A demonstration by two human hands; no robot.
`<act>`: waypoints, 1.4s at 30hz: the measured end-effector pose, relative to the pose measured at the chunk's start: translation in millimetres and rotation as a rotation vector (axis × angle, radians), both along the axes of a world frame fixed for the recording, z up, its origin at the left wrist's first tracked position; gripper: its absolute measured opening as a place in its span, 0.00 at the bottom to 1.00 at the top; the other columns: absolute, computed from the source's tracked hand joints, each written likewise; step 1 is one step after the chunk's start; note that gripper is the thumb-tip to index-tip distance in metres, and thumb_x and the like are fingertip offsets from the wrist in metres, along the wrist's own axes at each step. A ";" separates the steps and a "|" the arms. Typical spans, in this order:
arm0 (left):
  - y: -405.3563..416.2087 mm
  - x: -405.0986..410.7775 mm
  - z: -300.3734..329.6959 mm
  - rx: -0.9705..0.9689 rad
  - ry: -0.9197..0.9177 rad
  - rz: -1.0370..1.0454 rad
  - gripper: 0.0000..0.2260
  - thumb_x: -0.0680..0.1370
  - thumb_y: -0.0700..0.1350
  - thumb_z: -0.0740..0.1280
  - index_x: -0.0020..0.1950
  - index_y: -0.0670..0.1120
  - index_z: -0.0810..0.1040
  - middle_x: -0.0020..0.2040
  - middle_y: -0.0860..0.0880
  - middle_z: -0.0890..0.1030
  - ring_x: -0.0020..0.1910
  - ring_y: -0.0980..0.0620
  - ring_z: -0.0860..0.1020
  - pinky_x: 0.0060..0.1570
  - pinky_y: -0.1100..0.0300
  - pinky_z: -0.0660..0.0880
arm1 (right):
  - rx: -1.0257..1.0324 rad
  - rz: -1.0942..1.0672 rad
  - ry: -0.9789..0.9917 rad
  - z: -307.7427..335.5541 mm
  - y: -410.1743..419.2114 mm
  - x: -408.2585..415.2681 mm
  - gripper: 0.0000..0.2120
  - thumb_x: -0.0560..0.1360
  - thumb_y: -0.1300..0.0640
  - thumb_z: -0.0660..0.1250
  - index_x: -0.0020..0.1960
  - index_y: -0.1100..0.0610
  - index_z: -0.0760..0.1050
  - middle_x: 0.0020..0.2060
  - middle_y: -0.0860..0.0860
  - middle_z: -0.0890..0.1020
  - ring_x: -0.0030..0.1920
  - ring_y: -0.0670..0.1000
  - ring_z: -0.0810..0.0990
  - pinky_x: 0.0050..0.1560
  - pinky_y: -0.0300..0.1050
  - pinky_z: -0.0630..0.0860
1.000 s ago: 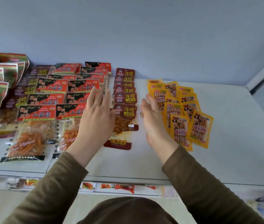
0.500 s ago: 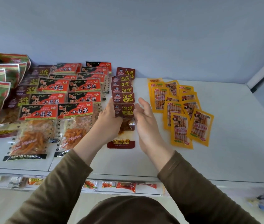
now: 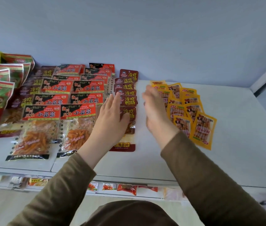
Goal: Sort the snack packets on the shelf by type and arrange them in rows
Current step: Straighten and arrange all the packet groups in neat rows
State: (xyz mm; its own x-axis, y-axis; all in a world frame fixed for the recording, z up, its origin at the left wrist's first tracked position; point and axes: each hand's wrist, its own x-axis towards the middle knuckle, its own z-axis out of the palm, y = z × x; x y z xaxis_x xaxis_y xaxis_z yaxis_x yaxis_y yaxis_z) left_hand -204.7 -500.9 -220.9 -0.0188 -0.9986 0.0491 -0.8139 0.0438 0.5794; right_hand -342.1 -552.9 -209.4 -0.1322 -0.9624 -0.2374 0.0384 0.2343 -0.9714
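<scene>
Left hand [image 3: 111, 118] flat, fingers straight, on maroon packet row [image 3: 126, 101] mid-shelf [image 3: 243, 128]; right hand [image 3: 155, 110] flat between it and yellow packets [image 3: 194, 115]. Risk: sideways nudge fanning the overlapped row or knocking its neighbours.

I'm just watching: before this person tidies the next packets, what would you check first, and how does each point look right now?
1. Left hand free: ok, fingers straight, resting on the maroon packet row.
2. Right hand free: ok, open, holding nothing, beside the yellow packets.
3. Maroon row straight: ok, one overlapping column running front to back.
4. Yellow packets in neat rows: not ok, they fan out at tilted angles.
5. Types kept apart: not ok, more maroon packets lie left of the red-and-black packets.
6. Room on the shelf to the right: ok, bare surface shows.
</scene>
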 end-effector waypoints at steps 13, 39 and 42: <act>-14.8 -28.1 -38.1 -0.057 -0.433 -0.153 0.21 0.85 0.57 0.51 0.77 0.58 0.62 0.85 0.43 0.50 0.83 0.42 0.45 0.77 0.31 0.47 | 0.113 0.030 0.267 8.5 -118.6 20.1 0.16 0.86 0.56 0.54 0.64 0.61 0.76 0.41 0.52 0.78 0.35 0.46 0.73 0.29 0.39 0.65; 19.8 12.6 -29.6 -0.067 -0.472 -0.167 0.34 0.83 0.65 0.37 0.84 0.47 0.40 0.84 0.48 0.43 0.83 0.50 0.40 0.81 0.51 0.37 | -0.067 -0.020 -0.142 -39.7 13.7 20.6 0.20 0.86 0.54 0.56 0.78 0.53 0.65 0.54 0.36 0.77 0.53 0.31 0.80 0.51 0.33 0.79; 20.9 8.2 -36.0 -0.048 -0.533 -0.148 0.36 0.81 0.65 0.33 0.84 0.46 0.41 0.85 0.47 0.45 0.83 0.50 0.41 0.81 0.51 0.37 | -0.098 0.050 -0.090 -36.2 24.2 30.2 0.22 0.86 0.52 0.56 0.79 0.50 0.62 0.66 0.42 0.75 0.68 0.45 0.74 0.71 0.53 0.72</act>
State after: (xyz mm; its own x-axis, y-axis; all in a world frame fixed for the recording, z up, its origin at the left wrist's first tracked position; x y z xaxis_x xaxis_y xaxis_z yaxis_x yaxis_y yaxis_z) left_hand -196.5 -480.0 -256.9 -0.1932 -0.9803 0.0401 -0.9771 0.1960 0.0834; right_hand -311.9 -528.7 -245.7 -0.0660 -0.9864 -0.1506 0.1172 0.1423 -0.9829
